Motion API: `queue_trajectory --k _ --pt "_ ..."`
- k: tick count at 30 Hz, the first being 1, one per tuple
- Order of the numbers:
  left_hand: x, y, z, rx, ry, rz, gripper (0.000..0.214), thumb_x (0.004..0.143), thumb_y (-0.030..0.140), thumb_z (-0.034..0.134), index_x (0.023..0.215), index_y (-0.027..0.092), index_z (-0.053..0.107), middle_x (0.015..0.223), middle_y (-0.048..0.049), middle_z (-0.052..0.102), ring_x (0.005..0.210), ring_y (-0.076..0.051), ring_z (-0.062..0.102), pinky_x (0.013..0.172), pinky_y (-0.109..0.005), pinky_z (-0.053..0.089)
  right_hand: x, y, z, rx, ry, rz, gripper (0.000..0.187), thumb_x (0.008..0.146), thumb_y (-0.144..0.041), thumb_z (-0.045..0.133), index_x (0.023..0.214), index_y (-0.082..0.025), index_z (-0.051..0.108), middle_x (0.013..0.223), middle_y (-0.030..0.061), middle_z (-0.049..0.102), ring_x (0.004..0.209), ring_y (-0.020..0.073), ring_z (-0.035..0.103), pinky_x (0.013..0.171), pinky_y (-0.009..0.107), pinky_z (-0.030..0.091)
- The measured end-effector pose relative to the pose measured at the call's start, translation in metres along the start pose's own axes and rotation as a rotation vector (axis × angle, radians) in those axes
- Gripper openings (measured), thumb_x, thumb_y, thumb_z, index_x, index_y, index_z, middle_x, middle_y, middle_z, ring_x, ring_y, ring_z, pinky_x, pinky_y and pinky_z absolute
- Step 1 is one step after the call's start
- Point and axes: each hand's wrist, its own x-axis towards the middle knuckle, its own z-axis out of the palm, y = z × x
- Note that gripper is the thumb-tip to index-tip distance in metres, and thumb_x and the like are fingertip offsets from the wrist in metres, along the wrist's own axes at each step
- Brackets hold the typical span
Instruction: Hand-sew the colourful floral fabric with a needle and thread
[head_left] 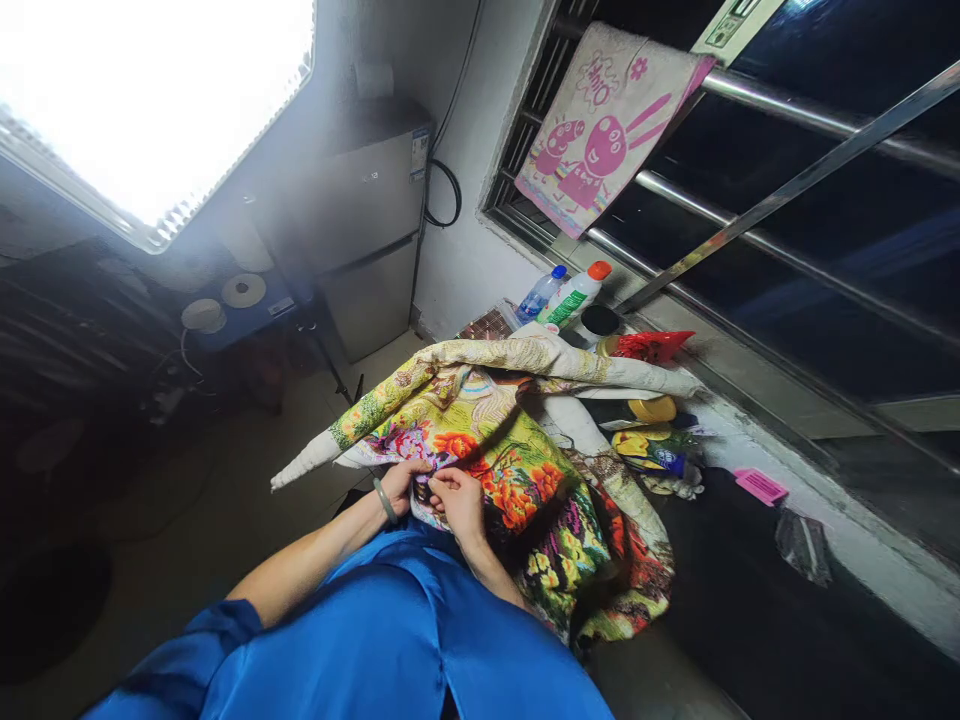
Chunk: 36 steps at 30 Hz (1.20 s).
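A large embroidered cloth [517,490] with red, orange and purple flowers on yellow-green lies across my lap and hangs down to the right. Its far side is rolled into a long tube [502,353]. My left hand [399,487], with a bracelet at the wrist, grips the near left edge of the cloth. Close beside it, my right hand [461,502] is closed in a pinch just above the same purple patch. Anything between its fingertips is too small to make out.
A bright lamp [165,90] hangs at upper left, near a grey fridge [367,220]. Bottles [577,293], a red packet [652,346] and a pink box [761,487] stand along the window ledge. A pink-and-white towel [600,130] hangs from the metal bars.
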Motion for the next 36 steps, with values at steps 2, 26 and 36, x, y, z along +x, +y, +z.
queue_trajectory --k 2,26,36 --pt "0.001 0.0 0.0 -0.01 -0.001 -0.009 0.021 0.06 0.0 0.071 0.058 0.017 0.058 0.05 -0.0012 0.062 0.054 -0.021 0.066 0.062 -0.034 0.055 0.0 0.001 0.001 -0.032 0.01 -0.023 0.02 0.056 -0.037 0.072 0.059 -0.019 0.067 0.048 0.0003 0.061 0.045 0.0174 0.061 0.038 0.023 0.044" --pt "0.002 -0.002 0.0 0.003 0.018 0.002 0.02 0.063 0.002 0.072 0.058 0.017 0.058 0.047 -0.0007 0.059 0.054 -0.02 0.064 0.068 -0.035 0.056 0.002 -0.004 -0.005 -0.145 -0.039 -0.071 0.016 0.064 -0.035 0.07 0.067 -0.021 0.065 0.051 -0.0008 0.063 0.046 0.0194 0.063 0.043 0.026 0.048" --pt "0.001 -0.004 -0.006 -0.048 -0.011 0.1 0.019 0.062 0.0 0.08 0.075 0.012 0.072 0.067 -0.0078 0.075 0.072 -0.027 0.075 0.081 -0.039 0.059 0.01 -0.03 -0.007 -0.377 -0.153 -0.209 0.01 0.076 -0.029 0.061 0.071 -0.021 0.065 0.052 -0.0021 0.062 0.043 0.0164 0.061 0.043 0.023 0.044"
